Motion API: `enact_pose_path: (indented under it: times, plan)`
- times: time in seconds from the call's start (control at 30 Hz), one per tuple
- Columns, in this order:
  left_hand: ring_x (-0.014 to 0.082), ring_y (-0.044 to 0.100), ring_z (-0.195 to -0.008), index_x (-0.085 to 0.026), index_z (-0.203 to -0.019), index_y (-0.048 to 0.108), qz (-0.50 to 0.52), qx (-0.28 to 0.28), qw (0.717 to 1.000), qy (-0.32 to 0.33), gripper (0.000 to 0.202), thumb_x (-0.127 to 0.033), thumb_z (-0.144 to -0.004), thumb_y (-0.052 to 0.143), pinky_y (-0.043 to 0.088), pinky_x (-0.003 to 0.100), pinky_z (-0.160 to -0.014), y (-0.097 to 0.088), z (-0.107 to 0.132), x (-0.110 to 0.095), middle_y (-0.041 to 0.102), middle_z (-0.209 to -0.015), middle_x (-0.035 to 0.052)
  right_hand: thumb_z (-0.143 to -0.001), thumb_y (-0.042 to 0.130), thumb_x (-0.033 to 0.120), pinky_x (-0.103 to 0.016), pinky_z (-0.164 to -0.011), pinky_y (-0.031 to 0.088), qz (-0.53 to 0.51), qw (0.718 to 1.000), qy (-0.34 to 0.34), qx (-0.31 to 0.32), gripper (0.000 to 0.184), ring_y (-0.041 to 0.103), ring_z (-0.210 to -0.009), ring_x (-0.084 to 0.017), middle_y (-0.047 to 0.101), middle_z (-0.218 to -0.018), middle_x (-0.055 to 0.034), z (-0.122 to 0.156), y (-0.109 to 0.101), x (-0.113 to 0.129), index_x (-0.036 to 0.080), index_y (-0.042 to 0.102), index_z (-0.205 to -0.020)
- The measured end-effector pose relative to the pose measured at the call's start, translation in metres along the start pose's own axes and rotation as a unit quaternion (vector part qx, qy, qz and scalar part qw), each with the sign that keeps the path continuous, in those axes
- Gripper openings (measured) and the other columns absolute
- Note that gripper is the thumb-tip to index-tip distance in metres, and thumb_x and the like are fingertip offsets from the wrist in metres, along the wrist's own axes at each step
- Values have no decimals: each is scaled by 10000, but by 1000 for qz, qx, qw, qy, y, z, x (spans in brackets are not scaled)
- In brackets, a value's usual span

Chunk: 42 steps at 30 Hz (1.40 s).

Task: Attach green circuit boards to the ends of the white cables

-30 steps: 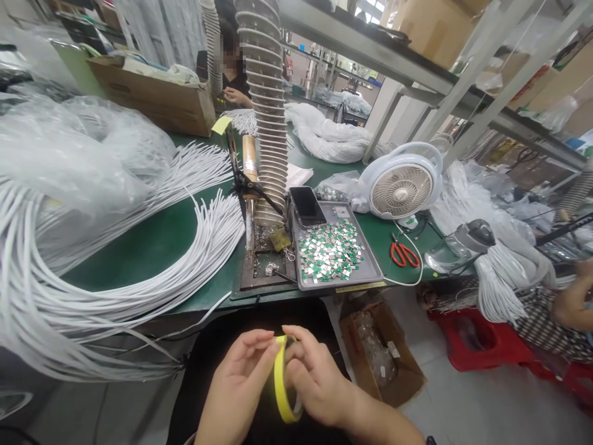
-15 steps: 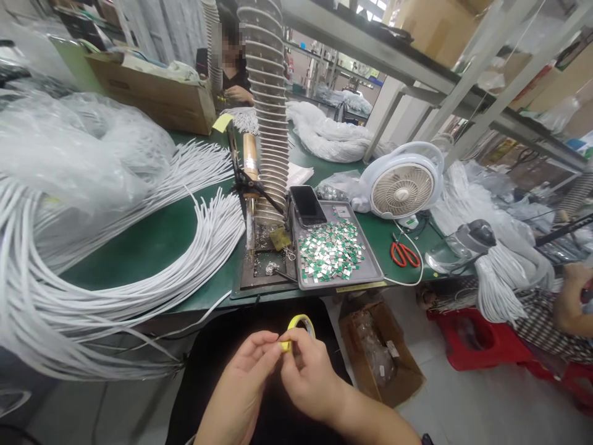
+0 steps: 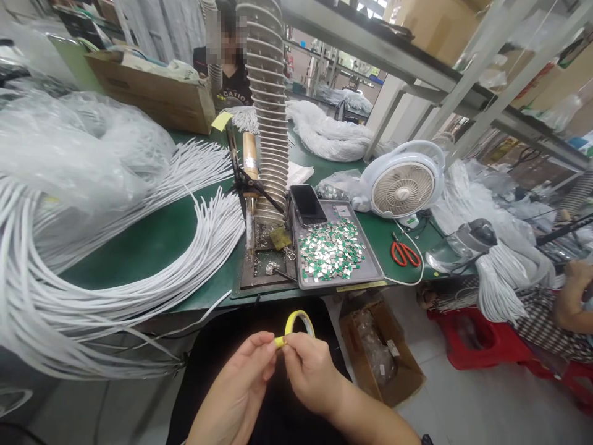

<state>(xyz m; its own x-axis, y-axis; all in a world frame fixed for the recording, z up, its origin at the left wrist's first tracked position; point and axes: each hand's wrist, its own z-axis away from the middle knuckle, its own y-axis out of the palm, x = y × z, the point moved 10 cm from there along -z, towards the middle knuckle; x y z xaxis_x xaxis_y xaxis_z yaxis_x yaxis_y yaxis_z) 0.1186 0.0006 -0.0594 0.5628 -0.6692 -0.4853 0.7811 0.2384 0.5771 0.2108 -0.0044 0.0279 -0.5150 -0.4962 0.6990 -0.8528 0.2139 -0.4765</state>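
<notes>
A green-topped workbench (image 3: 139,250) runs across the view beneath a metal shelf (image 3: 370,43) carrying cardboard cartons. Two large sheaves of white cable (image 3: 115,296) cover its left half, smooth round strands bent into long arcs that spill past the near edge. A crumpled clear plastic bag (image 3: 78,145) is heaped behind them, and one cardboard box (image 3: 152,93) sits toward the far left edge.

Mid-bench stands one ribbed metal column (image 3: 266,105), its stacked rings cut off by the top of the view. Beside it is one brass-coloured cylinder (image 3: 250,157) on a dark metal stand. To the right, one grey metal tray (image 3: 370,259) holds one phone (image 3: 308,204) and a heap of small green-and-silver pieces (image 3: 331,250), too many to count. One white fan (image 3: 402,188) and one pair of red-handled scissors (image 3: 405,253) lie nearer the right end.

Below the near edge, an open cardboard box (image 3: 377,355) sits on the floor. A co-worker's hand (image 3: 574,296) is cut off at the right side.

Both of the person's hands are closed in a pinch, just off the bench's near edge, above dark cloth (image 3: 222,352). The left hand (image 3: 236,386) and right hand (image 3: 312,371) meet at one roll of yellow tape (image 3: 299,324), which stands upright above them, its short free end gripped between their fingers.
</notes>
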Motion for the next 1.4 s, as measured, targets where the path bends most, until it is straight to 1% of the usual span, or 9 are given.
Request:
enact_pose_path:
  times: [0.17, 0.5, 0.67, 0.87, 1.0, 1.13, 1.27, 1.33, 1.4]
  plan:
    - [48, 429, -670, -115, -948, 518, -26, 8, 1000, -10, 474, -211, -573, 791, 419, 156, -610, 4, 2, 1, 506, -776, -10, -843, 391, 78, -218, -641, 443, -17, 1000, 1, -5, 147, 508, -695, -110, 548, -778, -60, 0, -3, 1, 122, 498, -935]
    - [24, 346, -571, -109, -960, 486, -23, 3, 1000, -2, 598, -265, -491, 823, 359, 151, -518, 4, 1, 3, 447, -722, -39, -847, 413, 68, -220, -721, 466, -5, 1000, -15, 0, 177, 534, -789, -102, 581, -871, -60, 5, -2, 2, 118, 511, -986]
    - [36, 334, -580, -119, -967, 488, -47, 18, 999, 5, 559, -299, -542, 804, 348, 160, -519, 6, -2, 5, 429, -697, -37, -848, 404, 70, -223, -664, 451, 38, 999, -34, -9, 161, 521, -742, -112, 564, -820, -53, 5, -4, 4, 128, 490, -971]
    - [45, 277, -542, -130, -995, 471, -124, 25, 991, 37, 599, -437, -574, 765, 290, 158, -488, 5, -2, 5, 362, -608, -46, -856, 363, 81, -226, -557, 375, 83, 995, -49, -2, 108, 438, -638, -120, 488, -712, -50, 6, -1, 4, 130, 448, -899]
    - [37, 263, -533, -113, -998, 482, -163, 24, 986, 37, 661, -492, -533, 761, 271, 148, -475, 5, 1, 3, 395, -623, -48, -844, 370, 80, -211, -552, 357, 61, 997, -49, 4, 104, 423, -638, -109, 472, -706, -41, 8, 0, 4, 135, 446, -889]
    - [31, 284, -548, -111, -973, 501, -165, 25, 986, 9, 704, -488, -453, 790, 290, 136, -481, 10, 8, 7, 435, -673, -38, -827, 391, 69, -206, -584, 378, 5, 999, -39, 9, 99, 418, -649, -98, 473, -711, -33, 11, -3, 4, 135, 445, -879]
    - [29, 295, -589, -134, -922, 539, -178, 28, 983, 35, 596, -518, -525, 762, 301, 110, -524, 11, 17, 3, 458, -735, -19, -808, 403, 57, -195, -587, 377, -56, 998, -19, 15, 116, 412, -633, -83, 466, -708, -26, 11, -8, 9, 135, 460, -872]
    - [27, 290, -599, -144, -885, 553, -178, 50, 982, 41, 521, -510, -570, 747, 285, 107, -530, 12, 21, 3, 453, -749, -10, -798, 406, 55, -185, -568, 358, -75, 997, -8, 22, 109, 398, -606, -74, 449, -684, -16, 11, -10, 13, 138, 457, -848]
    - [28, 285, -588, -153, -857, 559, -181, 104, 978, 13, 455, -469, -593, 751, 281, 122, -530, 17, 24, 11, 424, -724, -5, -780, 416, 50, -175, -552, 339, -95, 995, 1, 25, 92, 376, -575, -63, 424, -647, -3, 11, -12, 16, 136, 446, -795]
